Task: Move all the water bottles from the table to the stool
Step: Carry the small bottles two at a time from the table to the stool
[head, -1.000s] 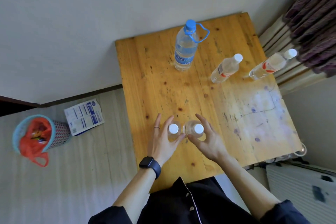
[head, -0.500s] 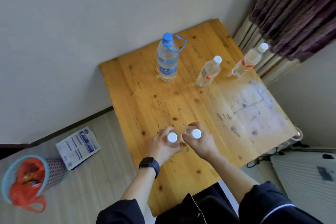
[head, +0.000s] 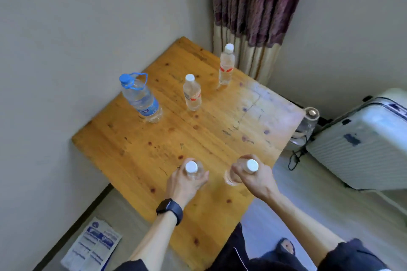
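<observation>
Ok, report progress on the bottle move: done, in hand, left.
Done: nothing that shows; no stool is in view. In hand: the left hand grips the left white-capped bottle and the right hand grips the right white-capped bottle, at the wooden table's near end. Left: the large blue-capped bottle, the middle red-label bottle and the far red-label bottle by the curtain stand on the table, untouched.

A home, likely a bedroom corner: a striped purple curtain [head: 253, 6] hangs by plain walls, a white suitcase [head: 361, 149] stands beside a worn wooden surface [head: 154, 149].
</observation>
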`<state>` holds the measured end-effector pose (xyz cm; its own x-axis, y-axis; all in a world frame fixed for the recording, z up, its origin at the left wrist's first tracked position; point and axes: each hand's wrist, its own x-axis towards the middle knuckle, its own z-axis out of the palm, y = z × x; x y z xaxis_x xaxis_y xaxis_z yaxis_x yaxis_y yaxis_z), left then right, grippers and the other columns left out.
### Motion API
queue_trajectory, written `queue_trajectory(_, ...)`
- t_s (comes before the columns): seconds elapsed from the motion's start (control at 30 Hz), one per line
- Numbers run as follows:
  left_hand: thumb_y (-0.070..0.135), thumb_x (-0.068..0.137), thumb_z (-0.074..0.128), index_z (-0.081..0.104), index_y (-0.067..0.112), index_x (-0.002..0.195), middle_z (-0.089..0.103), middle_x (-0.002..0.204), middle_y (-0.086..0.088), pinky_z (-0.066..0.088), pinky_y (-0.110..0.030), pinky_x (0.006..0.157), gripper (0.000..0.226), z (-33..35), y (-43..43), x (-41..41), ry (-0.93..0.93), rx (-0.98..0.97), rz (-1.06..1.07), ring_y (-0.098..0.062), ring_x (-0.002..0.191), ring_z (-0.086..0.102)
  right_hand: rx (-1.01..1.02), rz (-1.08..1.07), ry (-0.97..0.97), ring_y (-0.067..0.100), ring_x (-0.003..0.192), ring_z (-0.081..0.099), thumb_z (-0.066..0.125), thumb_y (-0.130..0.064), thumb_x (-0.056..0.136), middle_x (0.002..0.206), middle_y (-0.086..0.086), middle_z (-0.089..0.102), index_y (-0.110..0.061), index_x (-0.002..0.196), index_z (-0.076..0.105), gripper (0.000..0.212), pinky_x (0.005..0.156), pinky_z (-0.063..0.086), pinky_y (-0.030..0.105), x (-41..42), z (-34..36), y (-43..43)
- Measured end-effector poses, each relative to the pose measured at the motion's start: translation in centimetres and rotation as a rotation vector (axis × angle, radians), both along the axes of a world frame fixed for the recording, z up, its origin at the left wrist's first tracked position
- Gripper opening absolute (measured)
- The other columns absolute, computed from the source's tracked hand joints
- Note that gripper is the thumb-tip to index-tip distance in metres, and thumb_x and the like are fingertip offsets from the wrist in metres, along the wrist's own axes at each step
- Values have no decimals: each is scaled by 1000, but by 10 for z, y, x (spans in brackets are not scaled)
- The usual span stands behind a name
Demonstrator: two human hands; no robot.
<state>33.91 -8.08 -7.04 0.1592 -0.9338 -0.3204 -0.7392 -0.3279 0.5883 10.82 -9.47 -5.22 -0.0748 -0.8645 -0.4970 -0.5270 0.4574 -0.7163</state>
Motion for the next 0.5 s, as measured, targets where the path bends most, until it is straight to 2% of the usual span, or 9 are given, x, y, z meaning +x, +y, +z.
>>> queue_trajectory(0.1, 75, 70, 63, 52, 43, 113, 71, 93, 9, 46, -28, 63, 55, 15, -12, -47, -21, -62, -208, -20, 88, 65, -56, -258, 67, 10, 80, 63, 69, -51, 82, 85, -10, 68, -37, 100, 59, 25, 67, 52, 34, -55, 22, 33)
queue_trajectory(0.17, 75, 68, 64, 53, 44, 113, 72, 92, 8, 50, -30, 63, 56, 27, -16, -88, -5, -97, -325, -21, 87, 67, -99, -433, 87, 11, 79, 61, 71, -49, 81, 82, -11, 67, -37, 96, 60, 22, 65, 47, 31, -96, 42, 59)
queue_trajectory(0.27, 72, 67, 67, 57, 42, 109, 73, 89, 4, 52, -34, 65, 52, 52, -16, -158, -10, -185, -493, -25, 86, 68, -201, -644, 114, -1, 80, 60, 74, -41, 81, 81, -17, 69, -35, 89, 64, 14, 63, 44, 24, -160, 72, 107)
queue_trajectory(0.3, 74, 66, 65, 57, 41, 108, 74, 88, 5, 52, -34, 64, 53, 59, -14, -183, -8, -225, -552, -24, 85, 69, -233, -700, 129, -1, 82, 61, 74, -40, 81, 80, -18, 69, -34, 86, 65, 12, 65, 44, 25, -181, 81, 125)
queue_trajectory(0.4, 79, 64, 58, 60, 39, 107, 73, 85, 6, 53, -31, 61, 59, 82, 5, -264, 32, -327, -707, -21, 79, 69, -309, -863, 178, 9, 83, 63, 74, -42, 80, 80, -16, 70, -32, 85, 66, 13, 71, 47, 31, -238, 101, 183)
queue_trajectory(0.5, 82, 61, 50, 61, 36, 109, 73, 85, 4, 54, -30, 64, 67, 108, 45, -346, 55, -382, -854, -21, 77, 69, -365, -985, 222, 11, 82, 64, 72, -47, 79, 79, -14, 70, -31, 86, 66, 19, 68, 47, 27, -290, 116, 247)
